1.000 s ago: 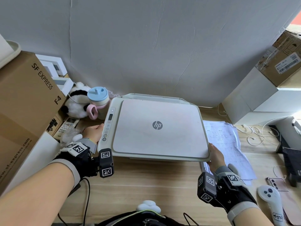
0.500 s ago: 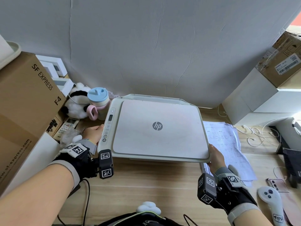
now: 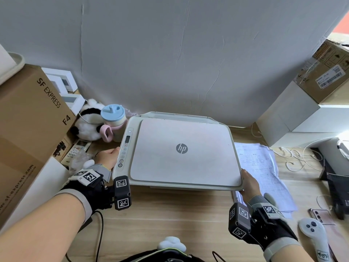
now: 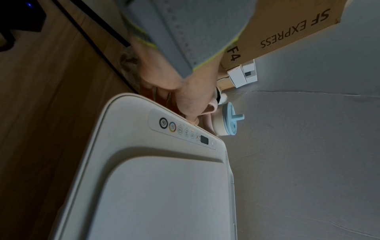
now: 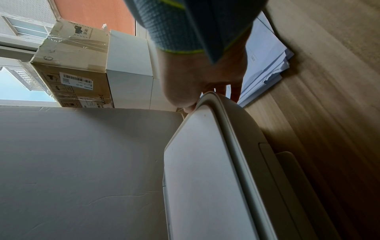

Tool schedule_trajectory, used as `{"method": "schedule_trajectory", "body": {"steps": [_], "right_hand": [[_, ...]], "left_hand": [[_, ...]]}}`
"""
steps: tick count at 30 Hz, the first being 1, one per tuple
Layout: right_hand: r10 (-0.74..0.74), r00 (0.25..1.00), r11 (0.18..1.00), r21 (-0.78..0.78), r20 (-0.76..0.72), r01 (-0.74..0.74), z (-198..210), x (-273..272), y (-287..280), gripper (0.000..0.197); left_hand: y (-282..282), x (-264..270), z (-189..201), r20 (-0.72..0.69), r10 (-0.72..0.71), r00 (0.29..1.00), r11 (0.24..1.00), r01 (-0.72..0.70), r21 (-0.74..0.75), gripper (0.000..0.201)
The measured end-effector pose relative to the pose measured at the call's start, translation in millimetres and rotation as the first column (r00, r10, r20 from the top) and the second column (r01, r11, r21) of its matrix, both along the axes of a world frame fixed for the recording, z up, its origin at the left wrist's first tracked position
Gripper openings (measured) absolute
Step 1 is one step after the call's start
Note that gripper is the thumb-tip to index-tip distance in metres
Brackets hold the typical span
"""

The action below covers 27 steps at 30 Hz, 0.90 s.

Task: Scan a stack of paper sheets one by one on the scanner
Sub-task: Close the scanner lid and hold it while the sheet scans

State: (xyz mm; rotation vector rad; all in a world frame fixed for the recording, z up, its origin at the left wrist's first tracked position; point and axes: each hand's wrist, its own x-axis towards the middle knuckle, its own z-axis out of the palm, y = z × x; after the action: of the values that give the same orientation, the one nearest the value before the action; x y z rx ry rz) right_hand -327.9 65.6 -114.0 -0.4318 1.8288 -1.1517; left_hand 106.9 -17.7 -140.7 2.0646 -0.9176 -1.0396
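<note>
- Right hand [image 3: 249,183] grips the scanner [image 3: 181,152] at its lower-right corner, thumb on the lid edge.
- Left hand [image 3: 107,157] clasps the scanner's left side.
- Risk: lifting the shut lid carelessly could shift the scanner.
- The paper stack [image 3: 264,167], printed and slightly fanned, lies right of centre.
</note>
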Motion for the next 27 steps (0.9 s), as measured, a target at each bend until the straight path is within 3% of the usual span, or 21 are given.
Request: {"method": "schedule_trajectory", "body": {"steps": [8,15,18,20,23,27], "right_hand": [[0.035,0.999,0.999,0.039,-0.015,-0.034,10,0,3,0.026],[0.077,0.996,0.994,0.086,-0.052,-0.073,14,-4,0,0.025],[0.061,0.998,0.997,0.048,-0.034,-0.06,19,-10,-1,0.03],[0.07,0.997,0.997,-0.01,-0.036,-0.07,24,-12,-1,0.03],[0.061,0.997,0.996,-0.055,-0.057,-0.064,31,-11,-2,0.027],[0.096,0.991,0.995,-0.02,-0.09,-0.099,29,-13,-8,0.028]], "left_hand": [[-2,-2,2,-0.01,0.01,1.0,1.0,-0.009,0.017,0.032],[-4,-2,17,-0.017,0.065,0.998,0.988,-0.062,0.142,0.039],[-8,1,16,-0.122,0.113,0.986,0.993,-0.106,0.059,0.025],[-5,-4,31,-0.116,0.131,0.985,0.991,-0.132,-0.003,0.011],[-3,-18,52,-0.13,0.013,0.991,0.999,-0.02,-0.048,0.019],[5,-41,76,-0.136,-0.101,0.986,0.989,0.114,0.093,0.013]]}}
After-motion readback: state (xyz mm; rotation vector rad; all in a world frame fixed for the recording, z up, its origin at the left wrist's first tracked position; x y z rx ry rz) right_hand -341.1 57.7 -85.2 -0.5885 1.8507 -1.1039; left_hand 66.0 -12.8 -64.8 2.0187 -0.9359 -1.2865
